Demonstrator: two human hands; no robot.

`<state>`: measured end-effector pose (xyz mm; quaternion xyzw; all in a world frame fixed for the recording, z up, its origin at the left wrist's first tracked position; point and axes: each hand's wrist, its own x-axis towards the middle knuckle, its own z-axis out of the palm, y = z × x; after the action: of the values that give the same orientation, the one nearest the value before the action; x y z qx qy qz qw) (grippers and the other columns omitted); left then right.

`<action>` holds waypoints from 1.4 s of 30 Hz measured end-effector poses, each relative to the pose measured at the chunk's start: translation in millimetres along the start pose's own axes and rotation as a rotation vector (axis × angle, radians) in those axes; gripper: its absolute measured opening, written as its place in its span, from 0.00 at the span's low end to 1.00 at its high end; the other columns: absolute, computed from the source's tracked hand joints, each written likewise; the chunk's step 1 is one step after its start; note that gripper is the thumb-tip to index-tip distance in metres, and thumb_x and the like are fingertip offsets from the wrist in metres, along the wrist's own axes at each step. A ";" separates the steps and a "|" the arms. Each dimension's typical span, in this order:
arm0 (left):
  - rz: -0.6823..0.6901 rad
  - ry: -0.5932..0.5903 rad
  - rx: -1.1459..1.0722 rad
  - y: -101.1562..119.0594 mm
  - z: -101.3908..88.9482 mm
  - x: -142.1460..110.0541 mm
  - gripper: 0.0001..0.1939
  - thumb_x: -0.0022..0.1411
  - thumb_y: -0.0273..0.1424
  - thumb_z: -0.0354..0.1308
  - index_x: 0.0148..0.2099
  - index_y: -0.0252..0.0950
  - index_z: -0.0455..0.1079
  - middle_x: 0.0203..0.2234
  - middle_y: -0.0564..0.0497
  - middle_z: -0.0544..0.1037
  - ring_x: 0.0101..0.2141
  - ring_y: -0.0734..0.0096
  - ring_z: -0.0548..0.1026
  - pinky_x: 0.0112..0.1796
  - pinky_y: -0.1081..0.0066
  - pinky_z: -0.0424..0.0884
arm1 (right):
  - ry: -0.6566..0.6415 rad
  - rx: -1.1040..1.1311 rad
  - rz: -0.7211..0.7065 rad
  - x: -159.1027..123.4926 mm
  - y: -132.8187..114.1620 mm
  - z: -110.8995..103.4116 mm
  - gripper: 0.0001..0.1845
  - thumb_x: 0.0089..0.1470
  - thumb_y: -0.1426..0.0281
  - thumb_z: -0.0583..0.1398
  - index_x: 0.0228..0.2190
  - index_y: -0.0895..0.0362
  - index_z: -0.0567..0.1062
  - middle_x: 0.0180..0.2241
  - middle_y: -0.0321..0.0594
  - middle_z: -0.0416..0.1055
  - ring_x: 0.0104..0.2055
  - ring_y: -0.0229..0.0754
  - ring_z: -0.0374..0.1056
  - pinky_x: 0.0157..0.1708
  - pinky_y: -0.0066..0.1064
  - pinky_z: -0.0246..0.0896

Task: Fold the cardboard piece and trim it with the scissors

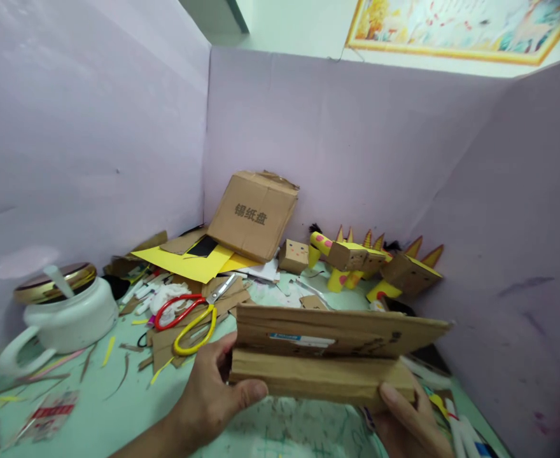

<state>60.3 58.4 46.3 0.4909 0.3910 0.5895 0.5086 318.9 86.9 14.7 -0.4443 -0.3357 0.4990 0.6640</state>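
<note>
A folded piece of brown cardboard [318,375] with a blue-and-white label is held up in front of me. My left hand [213,391] grips its left end, thumb on the near face. At the right end my right hand [411,413] closes on it, thumb in front and fingers partly hidden behind. The cardboard is creased lengthwise, with its back flap standing up. Scissors [208,308] with one red and one yellow handle lie beyond my left hand on cardboard scraps, blades slightly apart.
A white mug [70,321] with a gold lid and spoon stands at left. Behind are a brown carton [256,213], yellow paper [184,261], a small cardboard box [293,256] and yellow-and-brown cardboard animals [351,254]. Pale panels [347,140] enclose the table. Markers lie at lower right.
</note>
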 end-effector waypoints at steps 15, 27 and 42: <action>-0.023 0.028 0.057 -2.6 2.8 -1.2 0.16 0.47 0.34 0.68 0.40 0.35 0.76 0.32 0.48 0.81 0.35 0.58 0.78 0.35 0.70 0.75 | -0.029 0.018 0.050 -3.4 -6.0 10.7 0.32 0.33 0.62 0.72 0.44 0.50 0.74 0.34 0.39 0.79 0.35 0.46 0.74 0.32 0.32 0.68; -0.032 0.049 -0.096 -7.5 2.5 1.6 0.17 0.45 0.37 0.69 0.38 0.35 0.77 0.30 0.49 0.82 0.33 0.58 0.78 0.35 0.68 0.74 | -0.021 0.045 0.039 -11.8 -10.7 27.4 0.27 0.31 0.63 0.73 0.38 0.52 0.75 0.29 0.35 0.78 0.31 0.43 0.73 0.32 0.30 0.68; -0.157 0.090 0.011 -7.6 1.1 11.6 0.17 0.41 0.37 0.67 0.34 0.32 0.78 0.31 0.46 0.82 0.36 0.53 0.78 0.39 0.63 0.73 | -0.220 -0.153 0.140 -0.3 -0.5 13.6 0.25 0.31 0.60 0.72 0.33 0.57 0.78 0.32 0.48 0.79 0.33 0.53 0.75 0.31 0.38 0.69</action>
<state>63.0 71.0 41.3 0.4348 0.4539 0.5670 0.5324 306.9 90.0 20.3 -0.4587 -0.4115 0.5627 0.5510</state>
